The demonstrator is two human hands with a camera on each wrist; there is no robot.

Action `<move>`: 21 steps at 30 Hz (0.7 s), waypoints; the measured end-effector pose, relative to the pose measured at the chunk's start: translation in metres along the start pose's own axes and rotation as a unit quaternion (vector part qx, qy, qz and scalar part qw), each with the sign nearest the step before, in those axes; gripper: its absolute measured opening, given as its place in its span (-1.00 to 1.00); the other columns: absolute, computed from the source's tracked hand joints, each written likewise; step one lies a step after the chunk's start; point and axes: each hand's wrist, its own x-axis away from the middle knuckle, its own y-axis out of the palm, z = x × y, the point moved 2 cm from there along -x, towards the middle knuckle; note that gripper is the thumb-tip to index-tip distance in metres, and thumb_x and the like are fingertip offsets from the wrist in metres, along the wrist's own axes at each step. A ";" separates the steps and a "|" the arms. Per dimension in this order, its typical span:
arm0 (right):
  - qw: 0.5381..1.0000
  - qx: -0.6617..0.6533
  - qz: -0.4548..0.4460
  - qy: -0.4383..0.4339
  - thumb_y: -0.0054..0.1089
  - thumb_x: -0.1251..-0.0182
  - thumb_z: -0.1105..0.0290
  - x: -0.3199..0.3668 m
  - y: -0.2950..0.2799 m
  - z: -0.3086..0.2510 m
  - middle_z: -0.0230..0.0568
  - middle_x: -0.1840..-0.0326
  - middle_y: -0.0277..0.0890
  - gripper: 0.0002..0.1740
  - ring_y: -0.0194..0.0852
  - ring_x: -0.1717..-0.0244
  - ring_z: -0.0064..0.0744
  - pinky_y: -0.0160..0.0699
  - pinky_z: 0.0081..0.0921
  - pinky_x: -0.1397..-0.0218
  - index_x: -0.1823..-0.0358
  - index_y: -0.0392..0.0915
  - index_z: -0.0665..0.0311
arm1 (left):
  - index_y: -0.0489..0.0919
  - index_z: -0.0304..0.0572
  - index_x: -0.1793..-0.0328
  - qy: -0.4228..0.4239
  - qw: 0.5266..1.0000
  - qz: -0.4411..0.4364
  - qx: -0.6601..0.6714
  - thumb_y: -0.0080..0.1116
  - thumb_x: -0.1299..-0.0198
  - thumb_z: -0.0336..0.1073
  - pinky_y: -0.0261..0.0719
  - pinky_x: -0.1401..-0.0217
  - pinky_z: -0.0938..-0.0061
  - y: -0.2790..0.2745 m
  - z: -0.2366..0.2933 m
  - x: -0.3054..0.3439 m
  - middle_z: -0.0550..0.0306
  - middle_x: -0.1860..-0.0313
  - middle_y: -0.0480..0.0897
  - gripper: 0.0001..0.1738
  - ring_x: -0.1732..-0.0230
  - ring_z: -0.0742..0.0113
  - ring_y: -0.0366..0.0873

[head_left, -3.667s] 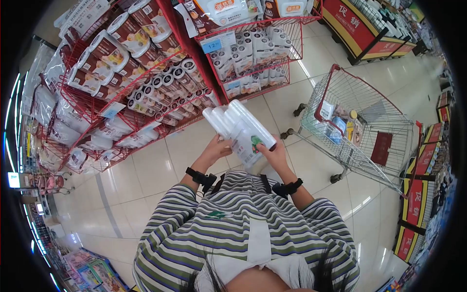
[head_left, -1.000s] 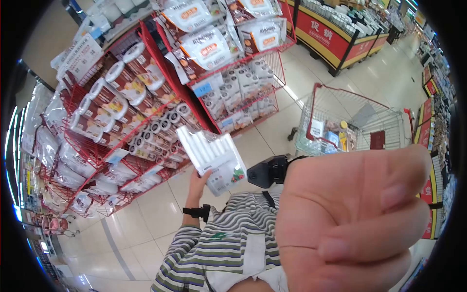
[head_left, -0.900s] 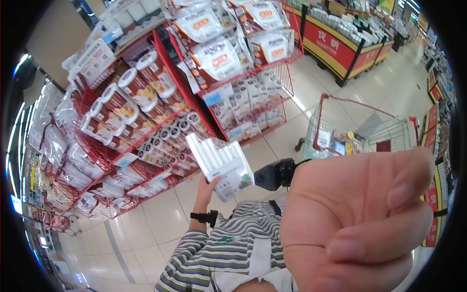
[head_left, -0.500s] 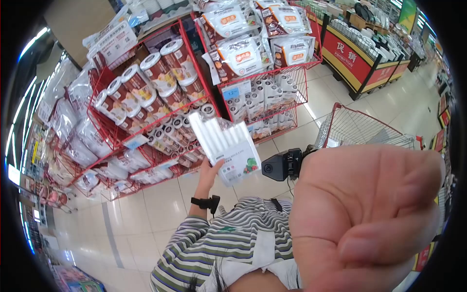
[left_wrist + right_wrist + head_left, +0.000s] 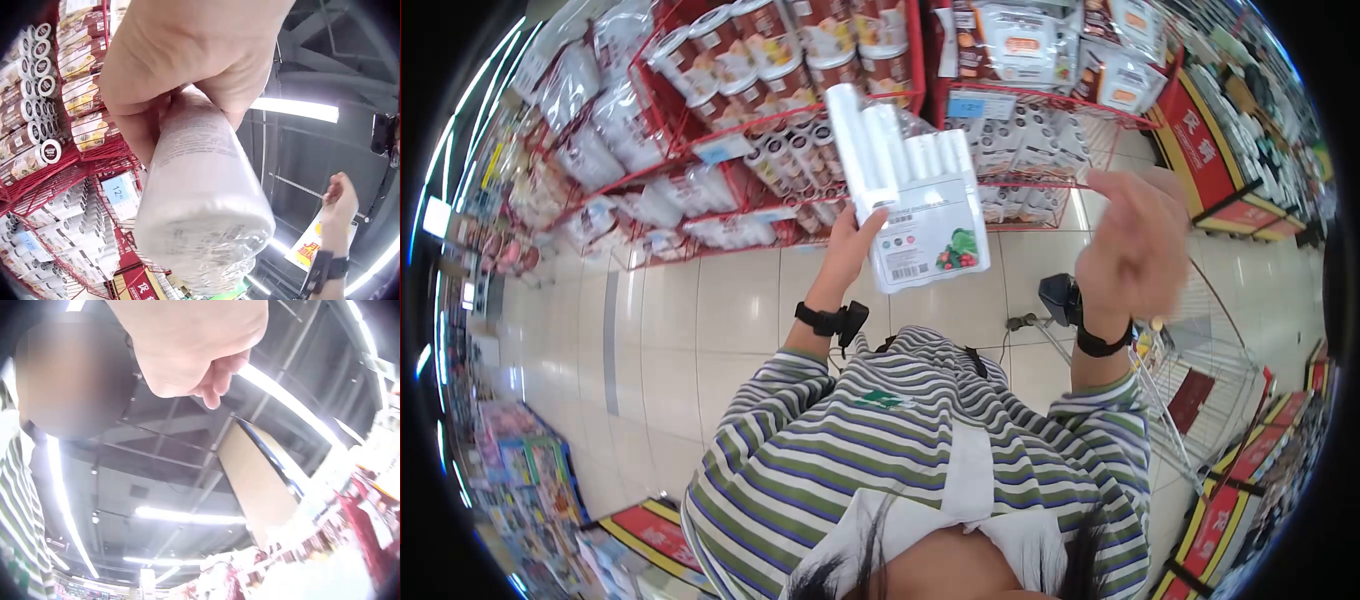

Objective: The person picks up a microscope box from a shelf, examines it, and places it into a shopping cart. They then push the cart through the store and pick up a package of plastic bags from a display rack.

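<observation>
My left hand (image 5: pixel 852 245) grips a clear pack of white plastic-bag rolls (image 5: pixel 930 215) by its left side, thumb over the front. Several rolls of uneven height stick up above a white label with barcodes and pictured vegetables. Seen from the left wrist, the fingers (image 5: pixel 140 128) wrap one end of the pack (image 5: pixel 203 175). My right hand (image 5: pixel 1130 245), blurred in the head view, is raised to the right of the pack and apart from it. Its fingers bend loosely and hold nothing, as the right wrist view of that hand (image 5: pixel 200 350) also shows.
Red wire racks (image 5: pixel 730 140) ahead carry tubs, canisters and bagged packs, with a blue price tag (image 5: pixel 967 108). A shopping cart (image 5: pixel 1200 375) with goods stands at the right, partly behind my right arm. Red-and-yellow promotion bins (image 5: pixel 1200 150) stand beyond. Pale tiled floor (image 5: pixel 730 300) lies below.
Both hands held the pack at first; the left now has it alone, raised toward the racks. My right hand came up close before the head camera, then moved forward and away. The view has turned.
</observation>
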 end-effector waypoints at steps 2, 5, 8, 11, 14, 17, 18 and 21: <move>0.988 -0.023 -0.076 0.136 0.17 -0.13 0.61 0.045 0.026 0.028 -0.13 0.30 0.61 -0.79 0.48 0.36 -0.24 0.45 -0.41 0.22 0.17 0.55 0.39 | 0.43 -0.41 -0.10 -0.007 1.000 0.007 0.014 0.16 -0.25 -0.24 0.50 0.09 0.57 -0.002 0.007 0.001 0.08 0.10 0.60 -0.59 0.14 0.46 0.53; 0.950 -0.051 -0.181 0.248 0.14 -0.24 0.49 0.136 0.064 0.054 -0.03 0.08 0.55 -0.67 0.50 0.22 -0.26 0.46 -0.42 0.10 -0.04 0.46 0.41 | 0.42 -0.39 -0.12 0.004 1.000 0.022 0.016 0.11 -0.29 -0.21 0.49 0.09 0.56 0.001 0.016 0.004 0.09 0.10 0.60 -0.59 0.14 0.47 0.52; 0.777 -0.283 -0.267 0.495 0.10 -0.33 0.37 0.197 0.086 0.050 -0.03 -0.09 0.43 -0.52 0.43 0.03 -0.35 0.39 -0.46 -0.07 -0.23 0.29 0.39 | 0.41 -0.37 -0.14 0.015 1.000 0.014 -0.002 0.02 -0.35 -0.14 0.45 0.05 0.57 0.003 0.015 0.004 0.11 0.10 0.59 -0.57 0.12 0.49 0.50; 0.718 -0.309 -0.301 0.547 0.06 -0.38 0.29 0.199 0.090 0.032 -0.18 -0.09 0.37 -0.44 0.27 -0.09 -0.48 0.25 -0.53 -0.19 -0.31 0.17 0.37 | 0.44 -0.35 -0.13 -0.002 0.998 0.057 -0.013 -0.08 -0.39 -0.09 0.42 0.02 0.60 0.004 0.015 0.005 0.14 0.11 0.59 -0.56 0.11 0.50 0.47; 0.693 -0.385 -0.246 0.558 0.07 -0.38 0.29 0.217 0.092 0.030 -0.20 -0.11 0.35 -0.44 0.27 -0.10 -0.47 0.26 -0.51 -0.19 -0.32 0.17 0.36 | 0.44 -0.38 -0.13 0.001 0.999 0.029 -0.014 -0.22 -0.44 -0.05 0.44 -0.03 0.56 -0.006 0.001 -0.001 0.15 0.03 0.56 -0.51 0.05 0.49 0.46; 0.685 -0.371 -0.242 0.578 0.07 -0.38 0.30 0.224 0.092 0.030 -0.21 -0.10 0.34 -0.44 0.27 -0.08 -0.46 0.26 -0.49 -0.20 -0.32 0.16 0.36 | 0.45 -0.39 -0.12 0.002 0.999 0.015 -0.028 -0.28 -0.46 -0.05 0.45 -0.04 0.54 -0.014 -0.012 -0.005 0.14 0.01 0.56 -0.50 0.05 0.47 0.47; 0.704 -0.346 -0.255 0.566 0.07 -0.38 0.30 0.223 0.091 0.029 -0.20 -0.10 0.34 -0.43 0.27 -0.08 -0.46 0.27 -0.49 -0.20 -0.32 0.15 0.36 | 0.45 -0.39 -0.12 0.010 0.999 0.005 -0.035 -0.28 -0.46 -0.06 0.45 -0.05 0.53 -0.019 -0.019 -0.006 0.13 0.01 0.56 -0.50 0.05 0.46 0.48; 0.709 -0.367 -0.243 0.550 0.06 -0.38 0.30 0.234 0.094 0.026 -0.19 -0.10 0.34 -0.43 0.28 -0.10 -0.45 0.28 -0.48 -0.21 -0.33 0.14 0.35 | 0.42 -0.40 -0.16 -0.001 0.999 0.036 -0.014 -0.29 -0.46 -0.07 0.47 -0.11 0.48 -0.030 -0.045 -0.011 0.07 -0.03 0.55 -0.50 -0.01 0.38 0.51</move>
